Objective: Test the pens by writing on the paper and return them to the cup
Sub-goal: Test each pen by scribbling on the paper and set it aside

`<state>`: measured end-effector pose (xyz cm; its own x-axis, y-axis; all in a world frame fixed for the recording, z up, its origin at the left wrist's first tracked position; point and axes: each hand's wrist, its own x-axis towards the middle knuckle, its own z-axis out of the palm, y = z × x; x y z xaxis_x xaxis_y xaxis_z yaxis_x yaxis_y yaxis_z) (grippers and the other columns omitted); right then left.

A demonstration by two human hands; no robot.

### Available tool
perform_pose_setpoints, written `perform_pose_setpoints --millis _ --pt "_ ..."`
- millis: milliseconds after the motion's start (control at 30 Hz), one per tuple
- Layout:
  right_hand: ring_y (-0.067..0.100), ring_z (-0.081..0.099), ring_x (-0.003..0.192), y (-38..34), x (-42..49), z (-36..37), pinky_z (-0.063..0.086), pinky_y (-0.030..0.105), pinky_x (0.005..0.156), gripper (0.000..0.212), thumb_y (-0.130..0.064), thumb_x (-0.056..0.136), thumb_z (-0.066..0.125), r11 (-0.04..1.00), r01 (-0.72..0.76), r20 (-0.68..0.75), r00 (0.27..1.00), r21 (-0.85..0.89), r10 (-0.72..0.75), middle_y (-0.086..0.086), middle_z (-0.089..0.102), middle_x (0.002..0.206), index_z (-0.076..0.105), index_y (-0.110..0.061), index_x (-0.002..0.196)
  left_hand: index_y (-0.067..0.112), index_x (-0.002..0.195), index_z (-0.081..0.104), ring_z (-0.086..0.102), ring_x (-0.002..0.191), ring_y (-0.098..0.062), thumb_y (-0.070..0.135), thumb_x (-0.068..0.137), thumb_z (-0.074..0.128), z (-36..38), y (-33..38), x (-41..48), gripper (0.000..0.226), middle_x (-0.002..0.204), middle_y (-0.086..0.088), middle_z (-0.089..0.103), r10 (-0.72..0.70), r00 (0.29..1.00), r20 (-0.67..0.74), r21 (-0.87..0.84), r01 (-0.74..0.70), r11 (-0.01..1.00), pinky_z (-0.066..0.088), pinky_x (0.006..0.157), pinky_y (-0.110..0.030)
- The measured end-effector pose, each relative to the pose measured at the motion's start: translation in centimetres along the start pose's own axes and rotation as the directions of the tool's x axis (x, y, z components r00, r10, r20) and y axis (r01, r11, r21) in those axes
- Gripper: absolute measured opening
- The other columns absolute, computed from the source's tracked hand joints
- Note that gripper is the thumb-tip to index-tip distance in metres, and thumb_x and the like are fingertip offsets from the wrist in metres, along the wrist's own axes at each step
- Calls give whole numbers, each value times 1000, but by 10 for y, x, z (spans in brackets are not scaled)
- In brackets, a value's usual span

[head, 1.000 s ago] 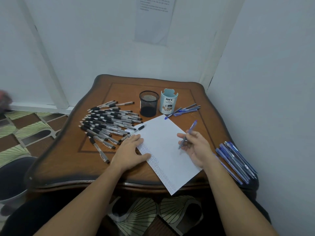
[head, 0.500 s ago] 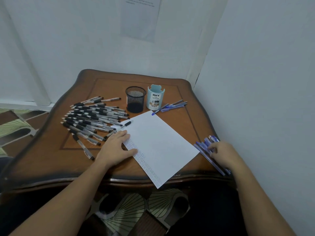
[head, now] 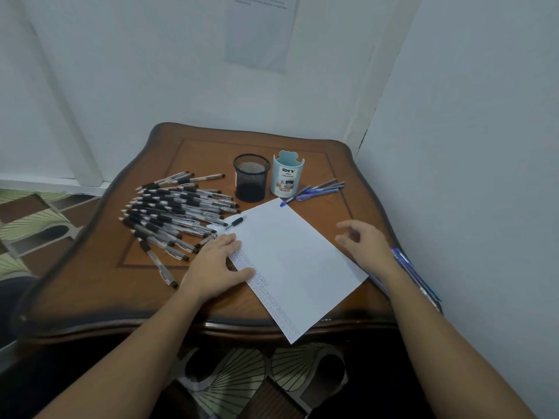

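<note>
A white sheet of paper (head: 290,258) lies slanted across the wooden table (head: 90,282), with rows of small marks along its left edge. My left hand (head: 216,264) rests flat on that edge. My right hand (head: 364,241) hovers above the paper's right side, fingers loosely curled, holding nothing. A black mesh cup (head: 251,181) and a light blue DIY organiser cup (head: 286,173) stand at the back. Several black pens (head: 172,213) are spread on the left. Several blue pens (head: 320,190) lie beside the blue cup, and more blue pens (head: 414,273) lie at the right edge behind my forearm.
White walls close in behind the table and on its right side. A paper notice (head: 260,28) hangs on the back wall. Patterned floor (head: 33,219) shows to the left and below the table's front edge.
My right hand laid its blue pen down with the blue pens at the right edge, then came back empty toward the paper. My left hand stayed on the paper.
</note>
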<state>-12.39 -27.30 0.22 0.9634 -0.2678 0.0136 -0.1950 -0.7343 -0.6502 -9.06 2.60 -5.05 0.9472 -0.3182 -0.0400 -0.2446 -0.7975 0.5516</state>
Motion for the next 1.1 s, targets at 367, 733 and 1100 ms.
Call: perform_pose_setpoints --millis 367,733,1100 --pt "29 45 133 -30 128 84 42 39 111 50 -8 99 54 951 147 187 977 -271 -98 4 42 150 50 -31 143 23 150 34 14 147 -13 69 77 58 -1 -3 4 90 160 7 20 5 1000 26 23 -5 1000 14 117 -31" --pt "28 36 130 -38 130 99 45 37 102 11 -20 97 61 816 415 131 908 -403 -398 9 40 132 66 -25 106 27 150 34 13 147 -10 63 82 62 2 -5 8 82 160 10 20 5 1000 14 17 -6 1000 12 118 -31" --pt "16 51 107 -79 75 82 43 29 83 24 -25 107 35 845 526 -17 850 96 -527 1 54 121 46 -20 129 25 149 36 15 147 -12 60 82 64 0 -3 5 80 160 8 21 11 1000 1 5 -11 1000 13 117 -30"
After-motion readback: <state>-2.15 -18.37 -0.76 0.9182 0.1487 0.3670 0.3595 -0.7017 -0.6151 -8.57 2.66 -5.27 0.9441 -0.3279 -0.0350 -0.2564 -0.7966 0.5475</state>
